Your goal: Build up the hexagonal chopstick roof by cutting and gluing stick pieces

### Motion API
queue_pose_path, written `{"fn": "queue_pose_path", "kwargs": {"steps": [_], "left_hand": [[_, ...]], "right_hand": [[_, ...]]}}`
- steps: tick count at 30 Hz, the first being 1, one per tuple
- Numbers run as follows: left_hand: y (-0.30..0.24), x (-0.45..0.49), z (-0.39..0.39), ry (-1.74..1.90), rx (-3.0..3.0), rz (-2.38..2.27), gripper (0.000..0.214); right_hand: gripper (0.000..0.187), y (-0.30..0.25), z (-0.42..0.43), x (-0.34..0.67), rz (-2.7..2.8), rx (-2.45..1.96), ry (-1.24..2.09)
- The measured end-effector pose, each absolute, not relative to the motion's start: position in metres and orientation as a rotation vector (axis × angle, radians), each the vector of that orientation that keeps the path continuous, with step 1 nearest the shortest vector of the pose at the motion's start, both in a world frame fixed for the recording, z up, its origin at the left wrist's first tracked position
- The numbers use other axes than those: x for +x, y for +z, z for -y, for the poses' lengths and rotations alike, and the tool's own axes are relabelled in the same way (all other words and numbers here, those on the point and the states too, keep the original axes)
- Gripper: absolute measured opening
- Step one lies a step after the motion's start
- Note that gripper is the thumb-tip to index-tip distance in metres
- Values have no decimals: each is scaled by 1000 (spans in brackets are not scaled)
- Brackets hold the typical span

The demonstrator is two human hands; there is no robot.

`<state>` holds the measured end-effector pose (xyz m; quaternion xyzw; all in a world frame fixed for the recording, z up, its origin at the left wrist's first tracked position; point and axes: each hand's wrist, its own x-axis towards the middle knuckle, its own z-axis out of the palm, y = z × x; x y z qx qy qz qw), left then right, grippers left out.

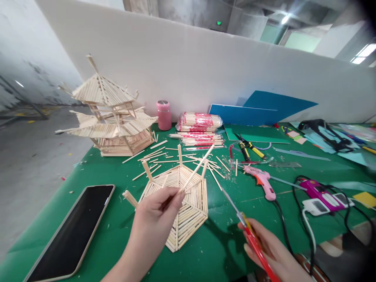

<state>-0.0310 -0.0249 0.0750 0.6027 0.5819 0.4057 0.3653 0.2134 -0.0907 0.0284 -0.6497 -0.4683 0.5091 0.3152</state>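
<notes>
Head view: left hand (pixel 160 215) pinches a stick (pixel 201 164), right hand (pixel 270 239) grips a red tool (pixel 256 244), clear wrappers (pixel 217 120) hold bundled sticks (pixel 196 117)

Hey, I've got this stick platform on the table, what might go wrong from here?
Your left hand, holding a stick over the platform, might knock the post near its wrist. The red-handled tool in your right hand has a thin metal end; if sharp, it could nick a finger. The cord of the glue gun passes near your right hand and might snag.
</notes>
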Motion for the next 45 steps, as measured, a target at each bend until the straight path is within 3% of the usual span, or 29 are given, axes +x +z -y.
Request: {"fn": "queue_pose_path", "kwargs": {"steps": [6, 12, 15, 18, 21, 32, 45], "left_hand": [[66, -33, 31, 682, 1108, -1243, 31], [58, -24, 38, 496, 1187, -1149, 33], [59, -22, 42, 424, 1221, -1125, 30], [61, -23, 45, 381, 1248, -1099, 28], [60, -24, 47, 410, 1305, -1105, 29], [39, -37, 56, 507, 1286, -1143, 30], [54, -35, 45, 569, 1259, -1192, 34]], "right_hand": [[42, 4, 69, 269, 2024, -2042, 273], [30, 51, 60, 236, 2152, -1569, -298], [29, 67, 51, 195, 2372, -1198, -238], [19, 63, 39, 173, 2533, -1028, -72], [20, 51, 33, 169, 2618, -945, -18], [13, 29, 41, 150, 2546, -1032, 3], [15, 33, 38, 144, 2409, -1125, 1]]}}
